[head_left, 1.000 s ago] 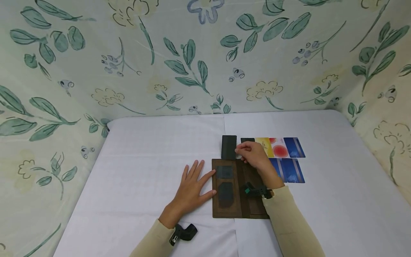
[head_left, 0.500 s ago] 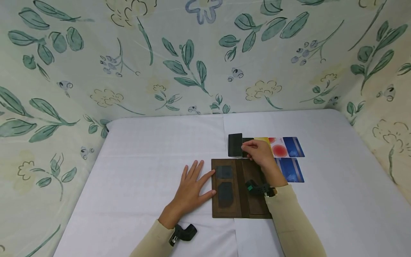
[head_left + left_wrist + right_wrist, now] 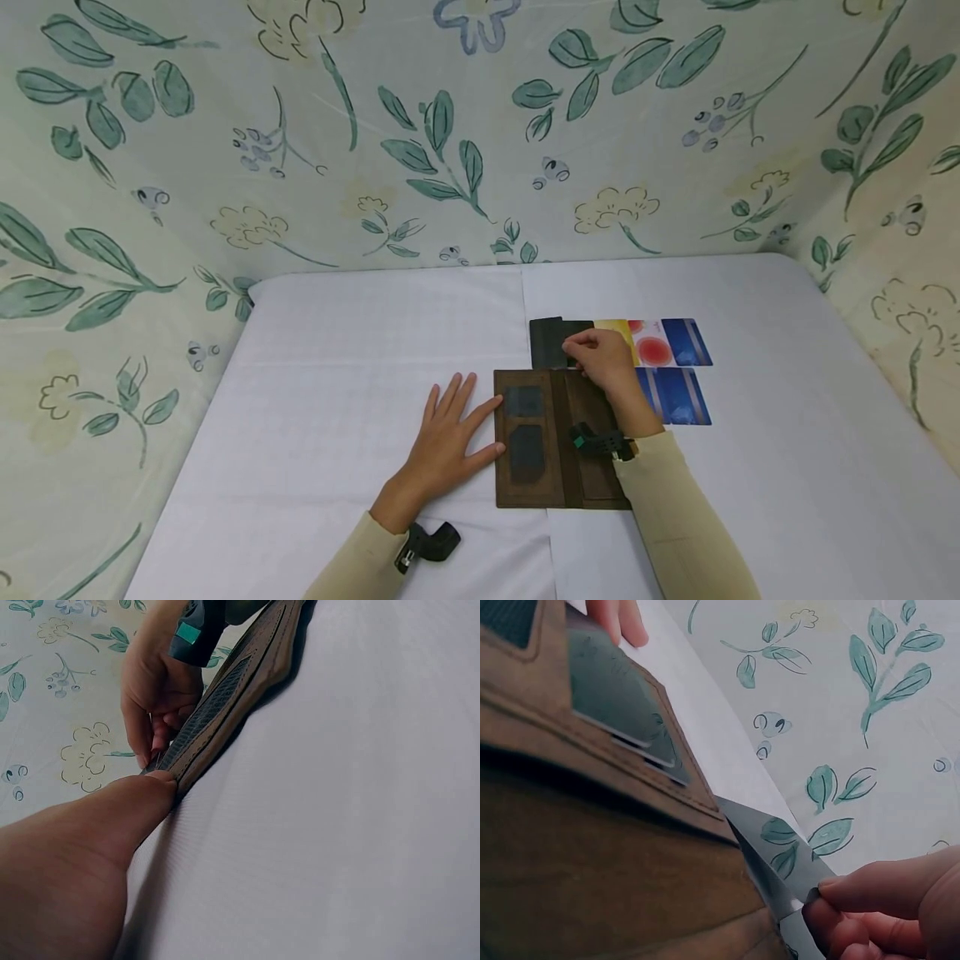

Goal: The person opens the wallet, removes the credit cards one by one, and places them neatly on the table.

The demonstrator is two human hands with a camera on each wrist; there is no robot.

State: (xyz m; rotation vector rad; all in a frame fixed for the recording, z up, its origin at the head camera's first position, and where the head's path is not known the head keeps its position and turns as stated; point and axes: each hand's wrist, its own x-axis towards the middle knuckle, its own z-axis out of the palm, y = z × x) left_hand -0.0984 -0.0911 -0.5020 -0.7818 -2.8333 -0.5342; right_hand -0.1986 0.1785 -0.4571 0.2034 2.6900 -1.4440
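Observation:
An open brown wallet (image 3: pixel 556 458) lies flat on the white cloth, with mesh windows in its left panel. My left hand (image 3: pixel 444 446) rests on the cloth with fingers spread, thumb and index fingertips at the wallet's left edge. Above the wallet, my right hand (image 3: pixel 603 360) pinches the right edge of a glossy black card (image 3: pixel 545 343) between thumb and index finger. The same black card (image 3: pixel 776 847) mirrors the leaf pattern in the right wrist view. Another black card (image 3: pixel 579 326) lies beside and partly behind it. Several dark cards (image 3: pixel 615 690) show in the wallet's window.
Right of the black cards is a row with a yellow card (image 3: pixel 613 326), a white card with a red circle (image 3: pixel 652 350) and a blue card (image 3: pixel 686 342). More blue cards (image 3: pixel 681 397) lie below them. A leaf-patterned curtain (image 3: pixel 480 167) stands behind the table.
The right hand has shifted the black card right toward the row, then slightly back and down, so it now lies against the other black card. The left hand has stayed put.

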